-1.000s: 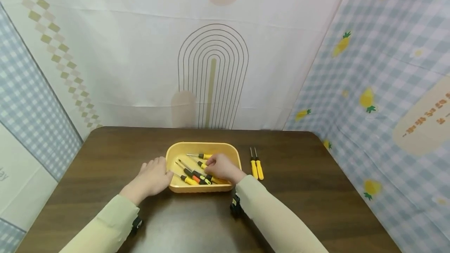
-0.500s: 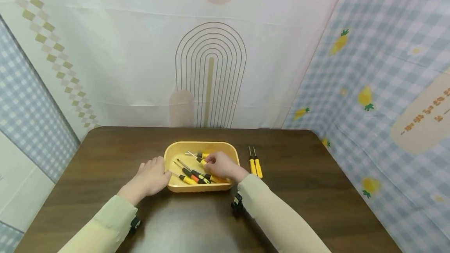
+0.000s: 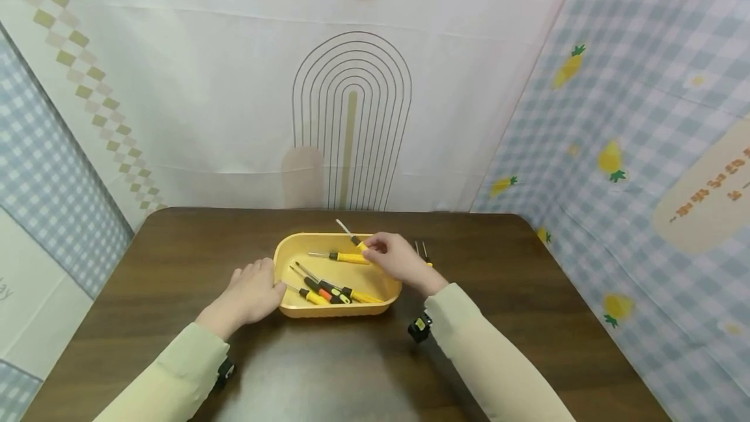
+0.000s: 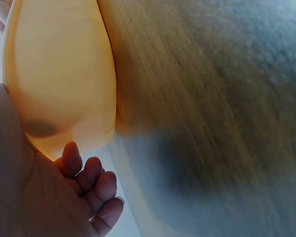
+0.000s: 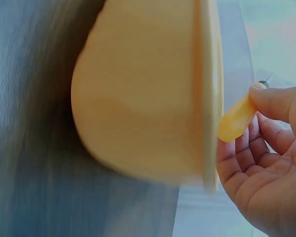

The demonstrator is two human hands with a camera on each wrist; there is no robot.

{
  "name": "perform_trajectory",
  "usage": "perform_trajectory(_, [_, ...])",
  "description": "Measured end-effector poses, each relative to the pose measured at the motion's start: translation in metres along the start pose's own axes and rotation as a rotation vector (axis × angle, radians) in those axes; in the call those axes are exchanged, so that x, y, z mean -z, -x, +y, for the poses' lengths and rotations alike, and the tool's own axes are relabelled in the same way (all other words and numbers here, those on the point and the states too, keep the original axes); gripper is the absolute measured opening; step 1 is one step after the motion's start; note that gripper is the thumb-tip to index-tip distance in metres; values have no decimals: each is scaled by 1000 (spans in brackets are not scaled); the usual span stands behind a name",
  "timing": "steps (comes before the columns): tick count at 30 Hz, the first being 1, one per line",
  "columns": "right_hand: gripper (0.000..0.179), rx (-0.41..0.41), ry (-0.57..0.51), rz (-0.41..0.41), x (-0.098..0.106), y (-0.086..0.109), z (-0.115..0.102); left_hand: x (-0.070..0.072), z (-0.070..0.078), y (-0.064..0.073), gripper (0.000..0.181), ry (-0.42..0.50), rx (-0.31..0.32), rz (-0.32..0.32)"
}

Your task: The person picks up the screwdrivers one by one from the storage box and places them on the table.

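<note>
In the head view, my right hand (image 3: 401, 260) pinches a yellow-handled screwdriver (image 3: 359, 243) above the back right of a yellow plastic basket (image 3: 334, 311). Its shaft points up and left. The right wrist view has the yellow handle (image 5: 238, 117) between thumb and fingers, beside the basket's rim (image 5: 212, 94). My left hand (image 3: 252, 295) holds the basket's left end, its thumb over the rim and its fingers (image 4: 106, 185) curled outside. Inside lie several screwdrivers: a yellow one (image 3: 350, 258) at the back, others with black, orange and yellow handles (image 3: 321, 289) in front.
Two screwdrivers (image 3: 425, 253) lie side by side on the dark wooden table (image 3: 504, 318), right of the basket; my right hand and wrist hide most of their handles. A patterned white curtain (image 3: 234, 116) hangs behind the table, with a checked one (image 3: 621, 168) on the right.
My right hand has lifted the screwdriver from inside the basket, moving up and to the right, and now partly covers the two on the table. The left hand stays at the basket's end.
</note>
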State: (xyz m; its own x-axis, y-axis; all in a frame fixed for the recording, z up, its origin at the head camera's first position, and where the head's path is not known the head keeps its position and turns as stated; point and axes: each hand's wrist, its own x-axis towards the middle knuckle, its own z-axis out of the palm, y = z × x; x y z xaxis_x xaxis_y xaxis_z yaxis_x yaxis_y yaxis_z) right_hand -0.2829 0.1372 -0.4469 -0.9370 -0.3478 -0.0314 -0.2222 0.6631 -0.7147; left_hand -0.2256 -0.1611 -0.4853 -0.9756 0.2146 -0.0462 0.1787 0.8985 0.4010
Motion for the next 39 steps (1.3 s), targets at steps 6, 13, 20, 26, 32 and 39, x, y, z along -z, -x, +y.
perform_trajectory(6, [22,-82,-29,72,23,10,15,0,2,0,41,-15,-1,-12])
perform_trajectory(13, [25,-139,-91,105,38,20,30,4,4,-1,43,-24,-12,2])
perform_trajectory(20, [27,-206,-129,123,52,30,59,9,7,3,49,-101,-32,23])
perform_trajectory(26, [33,-287,-162,130,63,38,83,14,5,5,45,-130,-56,56])
perform_trajectory(32, [39,-383,-160,122,72,44,102,8,0,7,46,-127,-67,72])
perform_trajectory(39, [36,-500,-145,135,75,46,115,6,1,6,38,-116,-61,59])
